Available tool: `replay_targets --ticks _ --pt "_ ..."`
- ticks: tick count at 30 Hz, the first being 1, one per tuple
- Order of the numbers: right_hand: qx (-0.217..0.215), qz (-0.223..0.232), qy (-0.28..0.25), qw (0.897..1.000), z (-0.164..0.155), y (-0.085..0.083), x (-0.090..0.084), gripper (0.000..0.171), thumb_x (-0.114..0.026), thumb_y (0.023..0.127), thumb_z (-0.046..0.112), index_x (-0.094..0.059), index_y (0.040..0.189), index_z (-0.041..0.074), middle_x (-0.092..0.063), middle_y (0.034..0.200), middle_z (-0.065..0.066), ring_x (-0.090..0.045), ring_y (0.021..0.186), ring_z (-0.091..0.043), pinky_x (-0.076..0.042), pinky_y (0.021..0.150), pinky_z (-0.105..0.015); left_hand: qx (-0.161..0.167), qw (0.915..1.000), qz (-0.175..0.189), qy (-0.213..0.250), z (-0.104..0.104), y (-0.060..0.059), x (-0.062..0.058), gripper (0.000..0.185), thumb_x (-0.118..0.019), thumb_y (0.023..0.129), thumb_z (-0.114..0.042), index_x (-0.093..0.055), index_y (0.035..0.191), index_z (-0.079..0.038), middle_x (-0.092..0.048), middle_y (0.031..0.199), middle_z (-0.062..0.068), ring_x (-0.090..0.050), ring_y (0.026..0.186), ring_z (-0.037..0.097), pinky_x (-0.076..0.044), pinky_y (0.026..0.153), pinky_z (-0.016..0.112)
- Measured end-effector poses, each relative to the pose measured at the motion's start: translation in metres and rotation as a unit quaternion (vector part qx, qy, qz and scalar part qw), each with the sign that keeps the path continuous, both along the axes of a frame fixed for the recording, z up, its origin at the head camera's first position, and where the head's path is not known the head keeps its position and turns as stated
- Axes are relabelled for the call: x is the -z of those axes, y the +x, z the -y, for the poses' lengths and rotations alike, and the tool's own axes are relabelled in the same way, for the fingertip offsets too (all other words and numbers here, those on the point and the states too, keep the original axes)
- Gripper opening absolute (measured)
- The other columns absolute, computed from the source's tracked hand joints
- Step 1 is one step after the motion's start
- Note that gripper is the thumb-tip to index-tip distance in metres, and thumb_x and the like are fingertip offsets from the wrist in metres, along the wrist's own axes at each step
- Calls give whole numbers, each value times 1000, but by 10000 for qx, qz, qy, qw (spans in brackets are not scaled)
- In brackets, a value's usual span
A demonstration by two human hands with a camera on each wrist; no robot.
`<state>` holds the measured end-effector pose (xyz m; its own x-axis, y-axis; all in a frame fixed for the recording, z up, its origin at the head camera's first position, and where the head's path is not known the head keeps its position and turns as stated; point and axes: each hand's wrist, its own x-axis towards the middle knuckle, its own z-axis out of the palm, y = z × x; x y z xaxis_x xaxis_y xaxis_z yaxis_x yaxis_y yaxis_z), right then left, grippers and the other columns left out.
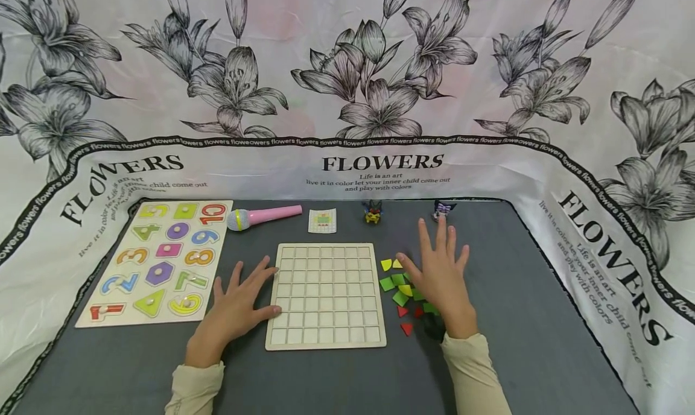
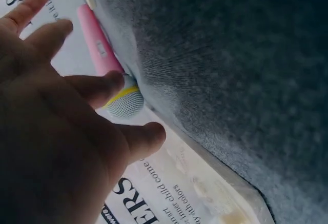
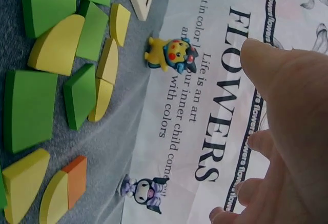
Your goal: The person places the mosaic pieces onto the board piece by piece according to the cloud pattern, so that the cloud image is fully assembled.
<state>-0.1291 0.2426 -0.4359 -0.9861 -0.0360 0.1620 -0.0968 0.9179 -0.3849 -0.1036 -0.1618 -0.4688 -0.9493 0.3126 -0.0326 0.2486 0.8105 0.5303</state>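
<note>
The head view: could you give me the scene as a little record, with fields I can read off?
left hand: fingers spread, at the left edge of the grid board; contact unclear
right hand: fingers spread, holding nothing, near the coloured pieces
piece colours: green, yellow, red, orange
number board: left of the grid board
back row, left to right: pink microphone, small card, yellow figurine, purple figurine

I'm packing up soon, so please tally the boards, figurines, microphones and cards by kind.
Boards: 2 (pale square wooden grid board, pale rectangular number board)
Figurines: 2 (small yellow figurine, small purple-and-black figurine)
Microphones: 1 (pink-handled grey-headed microphone)
Cards: 1 (small white printed card)
Total: 6
</note>
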Motion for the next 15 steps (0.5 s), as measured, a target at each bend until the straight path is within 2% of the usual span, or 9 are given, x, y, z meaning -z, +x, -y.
replay_targets --ticks 5,8,15 --pt "52 166 -70 9998 -5 2 -1 90 -65 108 45 -15 172 7 11 176 -26 9 160 -50 2 115 -83 70 9991 423 -26 -2 -7 2 73 -88 90 -34 -55 152 -14 -41 168 15 -11 155 61 -1 109 89" --pt "90 235 -177 9995 -9 3 -2 90 -64 108 44 -13 172 6 15 175 -25 12 160 -50 4 116 -82 119 9978 650 15 -3 -12 3 66 -89 90 -32 -59 146 -16 -43 167 16 -11 155 62 0 110 88" --pt "171 273 -350 9989 -20 3 -10 90 -63 109 44 -12 172 5 17 174 -26 13 159 -51 4 117 -82 181 9970 737 143 0 -19 0 56 -90 89 -31 -62 135 -17 -40 168 18 -11 154 62 0 110 88"
